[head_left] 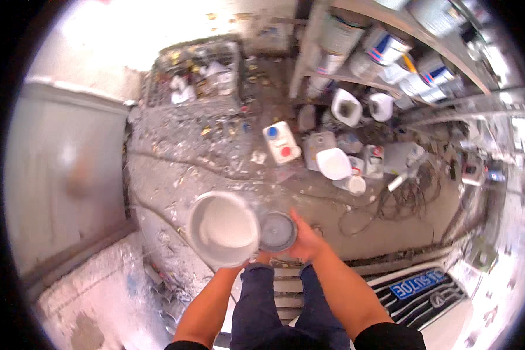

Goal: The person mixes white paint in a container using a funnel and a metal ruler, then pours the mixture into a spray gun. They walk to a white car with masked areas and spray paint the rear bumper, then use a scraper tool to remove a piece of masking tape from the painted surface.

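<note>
My left hand (239, 263) grips a pale round tub (198, 224) from below at its near side, mostly hidden by it; a smooth off-white surface shows inside. My right hand (304, 239) wraps round the right side of a smaller dark grey round container (277, 231), held beside the tub, close against it or touching. Both are held out over the floor, above my legs.
A littered crate (192, 76) stands at the back, shelves (396, 26) of cans at upper right. Jugs (281, 142), white containers (333, 163) and tangled hoses (379, 207) lie ahead on the dirty floor (216, 157). A grey door (70, 175) is left, a vehicle front (449, 312) lower right.
</note>
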`<state>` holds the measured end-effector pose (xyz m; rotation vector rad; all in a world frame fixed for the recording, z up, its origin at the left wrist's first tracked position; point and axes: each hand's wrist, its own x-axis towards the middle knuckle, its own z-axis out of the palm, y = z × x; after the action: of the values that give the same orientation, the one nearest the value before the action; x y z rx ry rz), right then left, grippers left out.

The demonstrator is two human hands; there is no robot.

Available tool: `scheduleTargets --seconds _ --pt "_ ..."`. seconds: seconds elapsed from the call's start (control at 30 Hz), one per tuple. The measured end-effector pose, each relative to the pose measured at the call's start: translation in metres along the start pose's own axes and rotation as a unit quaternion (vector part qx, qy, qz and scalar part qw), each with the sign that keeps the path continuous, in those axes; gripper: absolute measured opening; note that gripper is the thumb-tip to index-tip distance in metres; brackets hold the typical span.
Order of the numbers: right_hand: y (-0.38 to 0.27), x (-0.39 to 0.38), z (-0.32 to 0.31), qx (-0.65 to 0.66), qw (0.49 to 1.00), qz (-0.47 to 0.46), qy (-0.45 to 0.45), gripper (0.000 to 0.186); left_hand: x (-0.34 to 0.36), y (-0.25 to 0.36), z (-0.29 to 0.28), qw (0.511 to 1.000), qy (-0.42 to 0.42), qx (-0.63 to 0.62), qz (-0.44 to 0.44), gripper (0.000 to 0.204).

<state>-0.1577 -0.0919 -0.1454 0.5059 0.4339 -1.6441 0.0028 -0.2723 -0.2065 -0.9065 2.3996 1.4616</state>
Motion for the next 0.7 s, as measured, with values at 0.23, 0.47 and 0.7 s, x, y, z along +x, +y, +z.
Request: scheduleTargets --seconds 0.23,0.47,0.7 --pt "-0.039 -0.055 -0.116 -0.030 0.993 0.009 0.110 0.056 0.000 0.012 0.042 0.988 -0.003 -0.149 -0.026 0.032" --pt "-0.183 -0.218 -0.298 -0.218 0.776 -0.389 0.446 0.008 0.021 0.049 0.099 0.985 0.015 -0.138 -0.097 0.022" --pt "-0.324 -0.285 -0.405 -0.134 0.731 -0.367 0.559 0.013 0.030 0.094 0.156 0.992 0.003 -0.024 -0.123 0.027"
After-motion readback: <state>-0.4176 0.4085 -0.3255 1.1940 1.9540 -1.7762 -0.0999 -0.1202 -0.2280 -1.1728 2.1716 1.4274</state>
